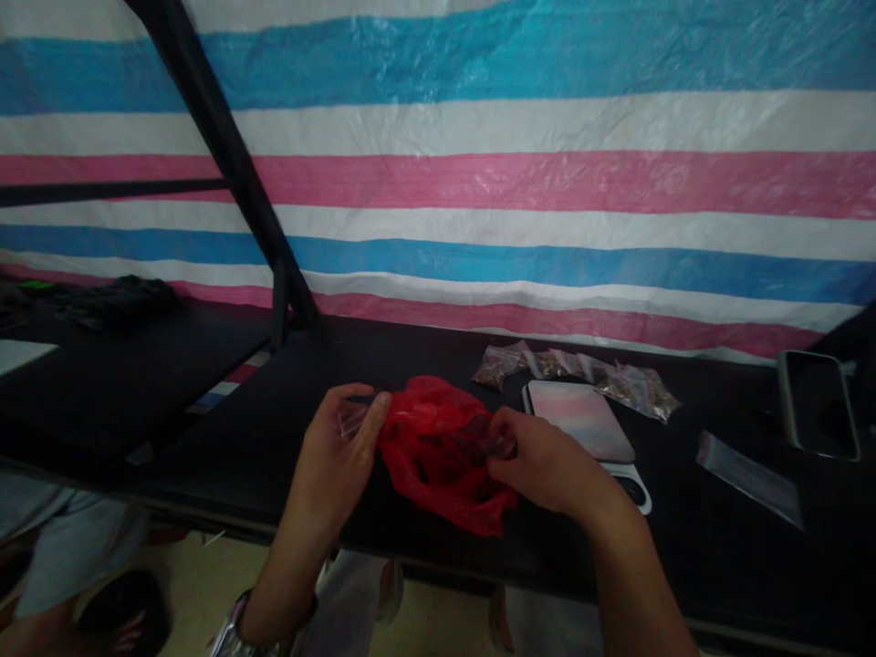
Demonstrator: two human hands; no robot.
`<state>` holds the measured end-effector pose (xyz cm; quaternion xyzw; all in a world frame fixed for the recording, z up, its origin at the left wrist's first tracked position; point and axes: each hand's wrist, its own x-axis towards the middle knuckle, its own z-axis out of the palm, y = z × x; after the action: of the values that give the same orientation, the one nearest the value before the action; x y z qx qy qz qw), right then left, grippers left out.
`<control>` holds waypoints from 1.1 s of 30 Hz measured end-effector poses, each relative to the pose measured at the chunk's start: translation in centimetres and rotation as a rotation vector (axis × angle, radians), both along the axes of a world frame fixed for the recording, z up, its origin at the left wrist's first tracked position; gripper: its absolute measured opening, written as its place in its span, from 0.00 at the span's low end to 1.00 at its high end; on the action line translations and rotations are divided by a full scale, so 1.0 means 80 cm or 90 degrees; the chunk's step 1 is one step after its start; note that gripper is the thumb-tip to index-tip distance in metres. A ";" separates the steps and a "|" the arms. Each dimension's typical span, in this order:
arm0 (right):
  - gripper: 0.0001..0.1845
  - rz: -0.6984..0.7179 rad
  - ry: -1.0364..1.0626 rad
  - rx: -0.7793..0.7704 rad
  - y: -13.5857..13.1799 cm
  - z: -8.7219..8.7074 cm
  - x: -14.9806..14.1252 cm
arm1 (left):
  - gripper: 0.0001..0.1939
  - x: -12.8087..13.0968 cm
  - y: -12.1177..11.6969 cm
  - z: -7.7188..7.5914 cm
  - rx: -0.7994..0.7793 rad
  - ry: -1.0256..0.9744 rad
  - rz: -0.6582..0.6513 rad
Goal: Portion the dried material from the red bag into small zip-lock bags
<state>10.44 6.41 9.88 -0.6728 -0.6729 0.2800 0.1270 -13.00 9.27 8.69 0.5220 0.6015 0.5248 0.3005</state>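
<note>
A red plastic bag (438, 401) lies open and crumpled on the black table, with dark contents partly visible inside. At its left side is my left hand (349, 447), thumb and fingers closed around a small clear plastic bag (351, 420). The thumb tip touches or nearly touches the red bag. My right hand (540, 456) is at the red bag's right side, fingers pinched together over its opening. Something dark and shiny shows at those fingertips, too unclear to name. Just behind my right hand sits a flat silver-topped scale (581, 420), partly covered by the wrist.
Several small clear bags of brown bits (630, 388) lie behind the scale. An empty clear zip bag (749, 479) and a phone (818, 404) are at the right. A black metal post (225, 155) rises at left before a striped sheet (513, 182). Another person's leg (82, 557) shows lower left.
</note>
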 end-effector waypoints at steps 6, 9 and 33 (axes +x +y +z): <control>0.11 0.030 0.113 0.040 -0.001 0.010 0.003 | 0.21 -0.006 -0.038 0.032 -0.050 0.251 0.111; 0.14 0.103 0.215 0.057 0.002 0.005 -0.006 | 0.15 0.006 -0.066 0.039 -0.137 0.263 -0.046; 0.20 0.114 0.146 0.028 0.001 -0.009 -0.006 | 0.11 0.043 -0.044 -0.017 -0.114 0.129 -0.182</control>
<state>9.97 6.47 9.18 -0.5707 -0.7173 0.3503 0.1926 -9.55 5.71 7.30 0.6236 0.5924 0.3661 0.3553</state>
